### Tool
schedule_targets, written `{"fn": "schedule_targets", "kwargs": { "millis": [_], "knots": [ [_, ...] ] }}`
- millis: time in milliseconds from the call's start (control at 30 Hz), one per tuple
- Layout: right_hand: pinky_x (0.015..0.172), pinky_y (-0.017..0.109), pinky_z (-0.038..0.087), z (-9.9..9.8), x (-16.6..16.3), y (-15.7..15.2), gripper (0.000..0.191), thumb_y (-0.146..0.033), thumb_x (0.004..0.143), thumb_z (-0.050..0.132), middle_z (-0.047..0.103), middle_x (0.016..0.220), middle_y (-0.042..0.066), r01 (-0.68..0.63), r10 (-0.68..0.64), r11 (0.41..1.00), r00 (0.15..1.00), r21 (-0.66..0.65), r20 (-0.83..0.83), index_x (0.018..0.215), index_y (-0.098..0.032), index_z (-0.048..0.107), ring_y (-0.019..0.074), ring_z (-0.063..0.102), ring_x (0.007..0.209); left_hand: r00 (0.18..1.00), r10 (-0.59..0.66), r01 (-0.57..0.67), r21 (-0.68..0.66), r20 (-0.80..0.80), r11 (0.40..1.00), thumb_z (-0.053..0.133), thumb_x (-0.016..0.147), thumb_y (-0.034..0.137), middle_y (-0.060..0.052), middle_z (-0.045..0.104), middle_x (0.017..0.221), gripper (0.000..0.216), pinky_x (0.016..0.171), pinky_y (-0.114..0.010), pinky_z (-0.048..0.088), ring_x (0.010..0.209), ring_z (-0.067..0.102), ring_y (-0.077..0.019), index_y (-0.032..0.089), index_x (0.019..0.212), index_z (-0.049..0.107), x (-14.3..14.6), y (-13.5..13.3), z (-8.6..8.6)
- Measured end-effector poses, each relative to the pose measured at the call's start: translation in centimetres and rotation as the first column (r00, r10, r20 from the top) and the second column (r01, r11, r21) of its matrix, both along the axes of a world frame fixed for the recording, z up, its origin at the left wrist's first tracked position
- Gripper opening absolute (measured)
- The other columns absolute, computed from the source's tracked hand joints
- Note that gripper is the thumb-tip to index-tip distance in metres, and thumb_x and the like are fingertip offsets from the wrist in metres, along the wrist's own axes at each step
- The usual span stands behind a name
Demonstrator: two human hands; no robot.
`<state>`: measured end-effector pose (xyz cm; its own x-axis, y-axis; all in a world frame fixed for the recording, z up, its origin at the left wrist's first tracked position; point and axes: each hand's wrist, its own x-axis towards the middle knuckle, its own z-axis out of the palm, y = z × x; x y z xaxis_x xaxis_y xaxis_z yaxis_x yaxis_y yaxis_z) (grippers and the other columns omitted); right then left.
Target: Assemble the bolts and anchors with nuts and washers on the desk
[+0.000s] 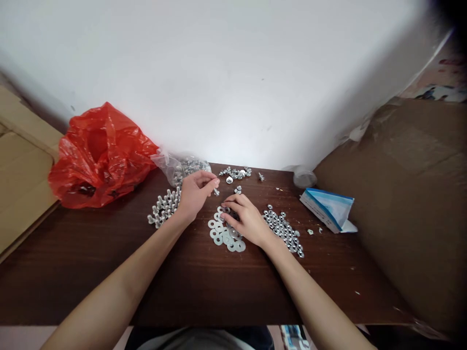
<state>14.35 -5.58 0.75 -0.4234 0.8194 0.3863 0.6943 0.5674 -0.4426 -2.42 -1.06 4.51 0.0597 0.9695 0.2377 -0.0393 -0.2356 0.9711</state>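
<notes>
My left hand [195, 195] is closed in a pinch on a small bolt [216, 191], which points down from the fingertips above the table. To its right, my right hand [246, 218] bends low over a loose pile of flat washers [226, 239]. Its thumb and forefinger close around a shaded washer at the pile's upper edge, and the palm hides part of the pile. Beside my left wrist, several bolts [164, 206] stand head down in rows. Small flanged nuts [282, 228] lie spread out right of my right hand.
Assembled bolt pieces [237, 173] lie near the wall. A clear bag of hardware [188, 166] and a red plastic bag [105, 155] are at the left. A clear container [304, 178], a blue-white packet [326, 209] and a large cardboard box [404, 194] stand right. Another carton [24, 175] borders the left.
</notes>
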Motion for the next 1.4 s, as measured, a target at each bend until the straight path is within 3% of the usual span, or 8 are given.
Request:
{"fn": "schedule_targets", "kwargs": {
  "millis": [400,567,667,800,967,1067,1200,1400],
  "knots": [
    [0.07,0.028,0.04,0.3,-0.8,-0.1,0.018,-0.032,0.095,0.045,0.059,0.081,0.002,0.079,-0.082,0.997,0.956,-0.02,-0.281,0.093,-0.019,0.057,0.0162,0.054,0.074,0.989,-0.121,0.122,-0.009,0.081,0.992,0.068,0.071,0.019,0.001,0.064,0.065,0.008,0.053,-0.021,0.045,0.052,0.052,-0.0062,0.014,0.077,0.064,1.7,-1.4,-0.3],
    [0.063,0.026,0.036,0.4,-1.0,-0.1,0.027,-0.031,0.096,0.04,0.05,0.07,0.0,0.149,-0.138,0.989,0.931,0.005,-0.338,0.074,-0.019,0.049,0.0143,0.047,0.066,0.96,-0.222,0.246,-0.138,0.17,0.959,0.069,0.071,0.017,-0.008,0.072,0.099,0.034,0.083,-0.032,0.052,0.089,0.066,-0.0158,0.014,0.105,0.065,1.9,-1.2,-1.2],
    [0.064,0.027,0.037,0.3,-1.0,-0.1,0.027,-0.03,0.096,0.038,0.051,0.072,0.001,0.168,-0.153,0.986,0.93,0.016,-0.333,0.074,-0.019,0.048,0.0149,0.048,0.067,0.941,-0.295,0.32,-0.157,0.164,0.934,0.069,0.072,0.019,-0.01,0.07,0.109,0.034,0.095,-0.037,0.049,0.1,0.065,-0.0187,0.015,0.106,0.067,1.9,-1.1,-1.7],
    [0.071,0.029,0.042,0.3,-0.8,-0.1,0.021,-0.028,0.096,0.038,0.058,0.083,0.005,0.162,-0.141,0.985,0.953,0.059,-0.27,0.085,-0.019,0.054,0.0184,0.054,0.078,0.937,-0.349,0.35,-0.122,0.028,0.929,0.067,0.074,0.02,-0.01,0.07,0.111,0.025,0.098,-0.04,0.046,0.103,0.064,-0.0202,0.017,0.099,0.072,1.8,-1.3,-1.6],
    [0.075,0.032,0.045,0.6,-0.2,0.2,0.022,-0.028,0.095,0.042,0.06,0.083,0.005,0.105,-0.077,0.99,0.966,0.099,-0.248,0.081,-0.02,0.057,0.0195,0.055,0.083,0.947,-0.321,0.32,-0.159,0.02,0.934,0.067,0.073,0.02,-0.008,0.073,0.099,0.021,0.092,-0.037,0.049,0.094,0.066,-0.0187,0.018,0.093,0.075,1.5,-1.2,-1.3],
    [0.083,0.037,0.047,0.8,0.3,0.3,0.014,-0.029,0.092,0.05,0.063,0.096,0.005,0.015,-0.004,0.998,0.985,0.063,-0.175,0.095,-0.021,0.061,0.0205,0.055,0.092,0.969,-0.233,0.245,-0.166,0.087,0.955,0.066,0.075,0.021,-0.008,0.073,0.091,0.017,0.083,-0.033,0.051,0.081,0.065,-0.0151,0.017,0.089,0.075,1.3,-0.8,-1.4],
    [0.093,0.045,0.044,0.5,0.7,0.4,0.027,-0.037,0.085,0.06,0.059,0.114,0.007,-0.026,0.026,1.0,1.0,0.014,0.001,0.108,-0.022,0.062,0.0252,0.052,0.106,0.961,-0.122,0.176,-0.208,0.249,0.962,0.063,0.079,0.022,-0.009,0.071,0.084,0.013,0.07,-0.027,0.05,0.07,0.061,-0.0113,0.014,0.084,0.072,1.1,-0.3,-1.4],
    [0.089,0.039,0.046,0.0,0.7,0.7,0.016,-0.027,0.089,0.056,0.06,0.106,0.007,-0.039,0.039,0.999,0.999,-0.009,-0.008,0.102,-0.02,0.064,0.0221,0.053,0.1,0.961,-0.053,0.119,-0.235,0.27,0.965,0.063,0.081,0.025,-0.005,0.066,0.07,0.014,0.043,-0.018,0.029,0.045,0.039,-0.0022,0.013,0.086,0.066,1.2,-0.4,-1.1]
  ]
}}
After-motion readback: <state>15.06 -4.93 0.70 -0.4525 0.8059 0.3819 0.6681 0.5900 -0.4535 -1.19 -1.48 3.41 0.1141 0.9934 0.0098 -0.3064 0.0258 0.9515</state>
